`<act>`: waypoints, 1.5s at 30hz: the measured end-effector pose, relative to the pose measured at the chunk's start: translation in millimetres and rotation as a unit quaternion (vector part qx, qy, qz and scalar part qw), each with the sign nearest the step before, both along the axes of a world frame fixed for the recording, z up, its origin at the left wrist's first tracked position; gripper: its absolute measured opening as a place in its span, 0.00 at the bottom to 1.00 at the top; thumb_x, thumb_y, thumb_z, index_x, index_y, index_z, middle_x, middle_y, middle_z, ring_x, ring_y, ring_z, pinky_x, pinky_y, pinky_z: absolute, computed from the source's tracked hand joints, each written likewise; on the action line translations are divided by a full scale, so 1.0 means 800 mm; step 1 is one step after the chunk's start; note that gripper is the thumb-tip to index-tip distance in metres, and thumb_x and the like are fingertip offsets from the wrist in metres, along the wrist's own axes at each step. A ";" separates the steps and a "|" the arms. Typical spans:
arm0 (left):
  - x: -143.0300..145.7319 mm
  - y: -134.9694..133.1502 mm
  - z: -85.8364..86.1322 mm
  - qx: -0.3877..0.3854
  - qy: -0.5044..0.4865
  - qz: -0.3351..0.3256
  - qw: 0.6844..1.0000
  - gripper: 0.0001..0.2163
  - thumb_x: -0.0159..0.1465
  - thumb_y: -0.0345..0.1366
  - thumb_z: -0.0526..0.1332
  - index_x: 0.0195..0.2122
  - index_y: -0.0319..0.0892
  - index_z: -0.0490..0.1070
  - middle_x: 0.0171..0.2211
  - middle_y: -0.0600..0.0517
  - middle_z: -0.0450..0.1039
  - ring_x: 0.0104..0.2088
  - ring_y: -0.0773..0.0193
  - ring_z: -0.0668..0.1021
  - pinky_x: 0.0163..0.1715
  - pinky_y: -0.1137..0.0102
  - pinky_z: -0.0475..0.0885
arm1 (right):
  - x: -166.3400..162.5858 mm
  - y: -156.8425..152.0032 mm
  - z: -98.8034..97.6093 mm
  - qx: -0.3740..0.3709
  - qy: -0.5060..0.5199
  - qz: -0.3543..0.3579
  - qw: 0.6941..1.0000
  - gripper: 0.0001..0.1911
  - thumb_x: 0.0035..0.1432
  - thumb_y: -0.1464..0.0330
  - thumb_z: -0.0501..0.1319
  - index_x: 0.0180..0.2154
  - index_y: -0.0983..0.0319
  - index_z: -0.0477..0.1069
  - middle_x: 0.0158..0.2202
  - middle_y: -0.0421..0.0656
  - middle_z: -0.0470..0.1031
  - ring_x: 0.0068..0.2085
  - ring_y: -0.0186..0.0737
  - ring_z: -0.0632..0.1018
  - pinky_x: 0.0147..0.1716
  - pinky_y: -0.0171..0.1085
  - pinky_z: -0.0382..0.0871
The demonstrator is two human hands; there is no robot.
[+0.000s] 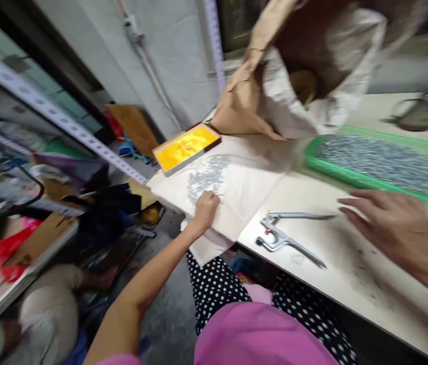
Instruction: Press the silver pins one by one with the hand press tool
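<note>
The pale table has an edge close to my body, so anything swept my way could drop to the floor. At its back the big paper bag leans with its mouth gaping; should it sag, it could push into what lies before it. The white sheet under my work worries me most: one corner hangs past the edge by my lap, and a snag on my clothes could drag it. The green tray, heaped with thin metal bits, might scatter them if my arm bumped its rim. Near the table's far corner, a knock could tip the yellow box off. My right hand hangs spread and loose, nothing visible in it, its fingertips near a handle of the pliers; a careless sweep could send them over. My left hand is bunched narrow at the near edge of the small metal pieces strewn on the sheet; whether it pinches any, I cannot tell.
</note>
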State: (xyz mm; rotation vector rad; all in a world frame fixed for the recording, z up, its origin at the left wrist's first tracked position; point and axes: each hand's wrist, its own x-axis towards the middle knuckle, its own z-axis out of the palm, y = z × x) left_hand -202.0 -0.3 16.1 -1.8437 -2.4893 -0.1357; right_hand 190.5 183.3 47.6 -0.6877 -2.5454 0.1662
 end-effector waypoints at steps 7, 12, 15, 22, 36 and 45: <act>-0.007 0.007 0.018 0.027 -0.022 -0.006 0.999 0.10 0.72 0.32 0.54 0.42 0.41 0.76 0.42 0.43 0.75 0.48 0.51 0.73 0.51 0.60 0.70 | -0.005 -0.044 -0.023 -0.015 -0.009 -0.010 1.000 0.17 0.73 0.63 0.51 0.45 0.59 0.78 0.48 0.52 0.79 0.48 0.52 0.79 0.48 0.52 0.73; 0.002 0.029 0.035 -0.022 0.048 -0.033 0.998 0.12 0.71 0.31 0.53 0.42 0.43 0.78 0.43 0.42 0.75 0.48 0.48 0.72 0.46 0.59 0.69 | -0.006 -0.058 -0.024 -0.040 -0.005 0.010 0.999 0.17 0.73 0.64 0.51 0.44 0.60 0.79 0.48 0.51 0.80 0.47 0.49 0.80 0.46 0.49 0.75; -0.004 0.048 0.043 -0.091 0.081 -0.071 0.990 0.13 0.69 0.28 0.54 0.32 0.42 0.77 0.39 0.40 0.75 0.48 0.46 0.71 0.43 0.57 0.67 | -0.014 -0.073 -0.022 -0.043 -0.011 0.019 0.999 0.17 0.74 0.65 0.50 0.44 0.61 0.78 0.47 0.51 0.79 0.46 0.48 0.80 0.46 0.47 0.73; 0.021 0.055 0.060 -0.001 -0.071 -0.064 0.995 0.09 0.65 0.33 0.58 0.32 0.44 0.77 0.36 0.43 0.79 0.43 0.48 0.76 0.46 0.59 0.70 | -0.035 -0.112 -0.025 -0.121 -0.092 0.036 0.988 0.12 0.72 0.66 0.56 0.45 0.63 0.76 0.41 0.50 0.76 0.42 0.46 0.74 0.41 0.42 0.66; 0.147 0.044 0.051 -0.135 -0.508 0.090 0.846 0.16 0.47 0.49 0.69 0.25 0.40 0.77 0.19 0.55 0.70 0.20 0.69 0.67 0.22 0.73 0.61 | -0.046 -0.106 -0.034 -0.163 -0.156 0.012 0.974 0.05 0.70 0.71 0.58 0.39 0.62 0.72 0.39 0.46 0.75 0.35 0.40 0.71 0.35 0.39 0.59; 0.150 0.053 0.054 -0.194 -0.488 0.098 0.845 0.15 0.47 0.47 0.71 0.25 0.39 0.77 0.19 0.55 0.71 0.20 0.70 0.68 0.20 0.75 0.62 | -0.042 -0.108 -0.035 -0.177 -0.142 0.022 0.974 0.09 0.72 0.71 0.53 0.41 0.62 0.71 0.41 0.46 0.74 0.35 0.39 0.70 0.33 0.40 0.56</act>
